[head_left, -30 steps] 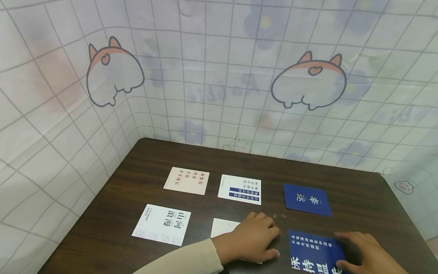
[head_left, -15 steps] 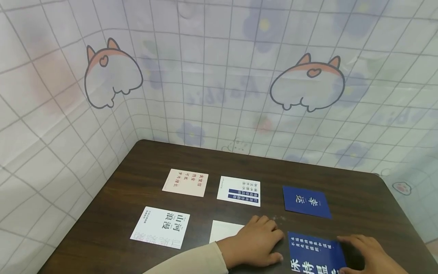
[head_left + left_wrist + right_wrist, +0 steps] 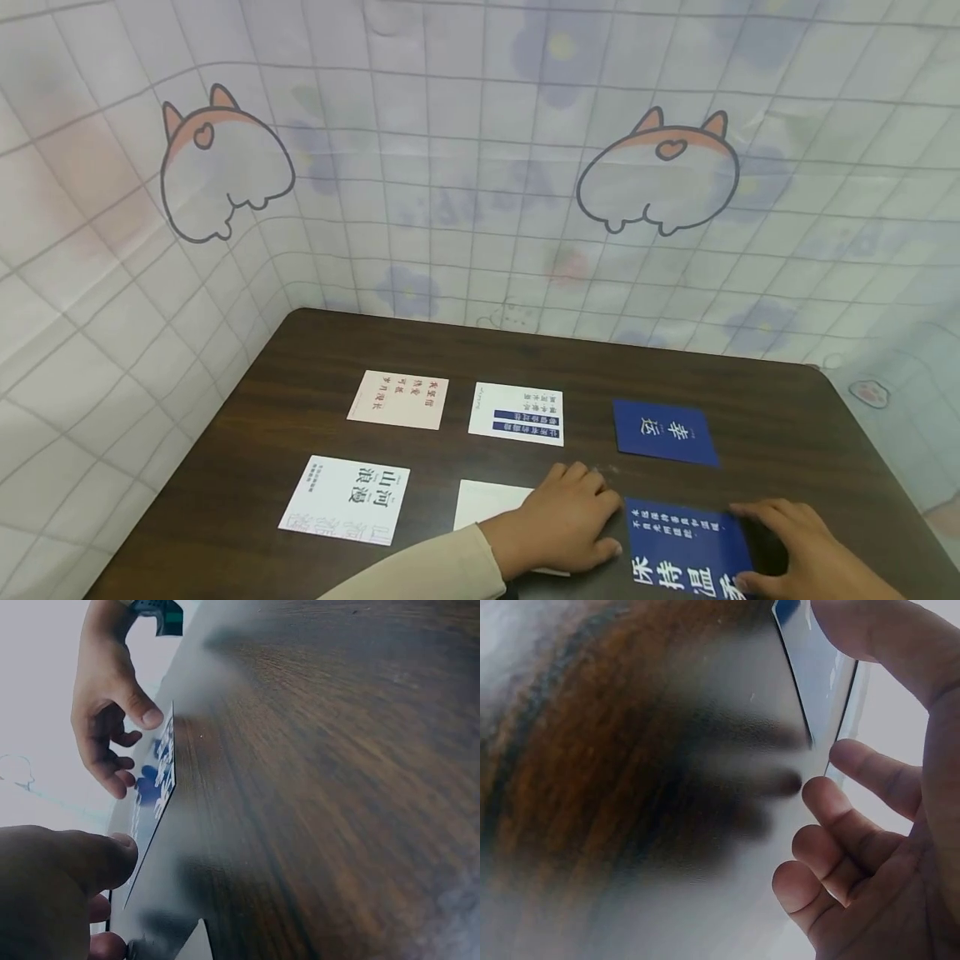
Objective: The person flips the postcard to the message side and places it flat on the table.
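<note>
A dark blue card [image 3: 686, 546] with white Chinese lettering lies flat on the dark wooden table between the two hands. My left hand [image 3: 562, 521] rests just off its left edge, with the forearm crossing a partly covered white card [image 3: 487, 502]. At the blue card's right edge is my right hand [image 3: 810, 554], its thumb and index finger spread at the corners. In the right wrist view, the right thumb [image 3: 889, 641] reaches over the card, while the other fingers lie loosely bent beside it. The left thumb [image 3: 109, 859] is close to the card's near edge in the left wrist view.
Behind lie a pink card [image 3: 399, 400], a white card with blue bands [image 3: 516, 414] and a second blue card [image 3: 665, 432]. Another white card [image 3: 345, 500] with large characters is at the left. A patterned cloth [image 3: 450, 167] hangs around the table's [image 3: 315, 350] far and left edges.
My left hand has shifted slightly right, closer to the blue card's left edge. The right hand stays around the right edge. The cards keep their places; the head view has drifted a little.
</note>
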Demonstrator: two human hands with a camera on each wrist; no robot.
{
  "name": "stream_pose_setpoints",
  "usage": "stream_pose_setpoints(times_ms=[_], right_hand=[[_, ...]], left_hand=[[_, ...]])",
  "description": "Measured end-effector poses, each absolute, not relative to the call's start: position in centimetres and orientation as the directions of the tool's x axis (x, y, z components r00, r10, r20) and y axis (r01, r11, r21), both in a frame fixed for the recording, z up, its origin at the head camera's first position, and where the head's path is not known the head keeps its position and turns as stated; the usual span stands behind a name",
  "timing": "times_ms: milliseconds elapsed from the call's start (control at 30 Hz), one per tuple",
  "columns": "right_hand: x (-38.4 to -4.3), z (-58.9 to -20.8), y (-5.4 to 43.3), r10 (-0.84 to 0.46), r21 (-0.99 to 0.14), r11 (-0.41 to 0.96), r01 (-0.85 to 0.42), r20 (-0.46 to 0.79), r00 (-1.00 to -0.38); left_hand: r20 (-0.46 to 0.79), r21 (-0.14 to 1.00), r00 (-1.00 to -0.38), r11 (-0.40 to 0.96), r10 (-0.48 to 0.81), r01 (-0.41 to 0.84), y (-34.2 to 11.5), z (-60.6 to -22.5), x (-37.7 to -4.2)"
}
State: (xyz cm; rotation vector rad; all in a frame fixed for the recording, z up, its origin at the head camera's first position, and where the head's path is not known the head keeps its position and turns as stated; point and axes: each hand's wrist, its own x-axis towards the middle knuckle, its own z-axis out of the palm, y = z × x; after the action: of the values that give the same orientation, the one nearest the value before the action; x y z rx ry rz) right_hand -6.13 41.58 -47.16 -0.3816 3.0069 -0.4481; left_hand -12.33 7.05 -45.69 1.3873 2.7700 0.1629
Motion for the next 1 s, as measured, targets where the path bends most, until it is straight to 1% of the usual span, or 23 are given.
stream_pose_setpoints(times_ms=[67,133,300,367,600,800,1000], right_hand=[[-6.4,-47.0,41.5,-0.243,-0.296,0.932,-0.208,-0.086,-0.966],[-6.4,-46.9,41.5,-0.239,-0.294,0.934,-0.200,-0.102,-0.966],[-6.2,-47.3,41.6,-0.285,-0.307,0.912,-0.270,-0.005,-0.959],[-6.2,-47.4,41.5,-0.293,-0.307,0.909,-0.281,0.007,-0.956],[-6.6,-47.0,41.5,-0.267,-0.312,0.921,-0.234,-0.066,-0.961],[-6.8,-46.8,41.4,-0.250,-0.323,0.923,-0.209,-0.089,-0.964],[-7.1,-46.8,41.3,-0.230,-0.331,0.928,-0.172,-0.144,-0.962]], left_hand=[[0.019,0.102,-0.603,0.598,0.798,0.795,7.1,-45.7,-12.3],[0.027,0.096,-0.604,0.599,0.797,0.795,7.3,-45.8,-12.4],[0.033,0.089,-0.612,0.607,0.790,0.789,7.8,-46.3,-12.4],[0.032,0.085,-0.621,0.617,0.783,0.782,7.9,-46.6,-12.4],[-0.005,0.102,-0.642,0.639,0.767,0.762,8.4,-46.5,-12.3],[-0.049,0.118,-0.649,0.650,0.759,0.751,8.8,-46.4,-12.4],[-0.060,0.123,-0.657,0.658,0.752,0.743,9.0,-46.6,-12.4]])
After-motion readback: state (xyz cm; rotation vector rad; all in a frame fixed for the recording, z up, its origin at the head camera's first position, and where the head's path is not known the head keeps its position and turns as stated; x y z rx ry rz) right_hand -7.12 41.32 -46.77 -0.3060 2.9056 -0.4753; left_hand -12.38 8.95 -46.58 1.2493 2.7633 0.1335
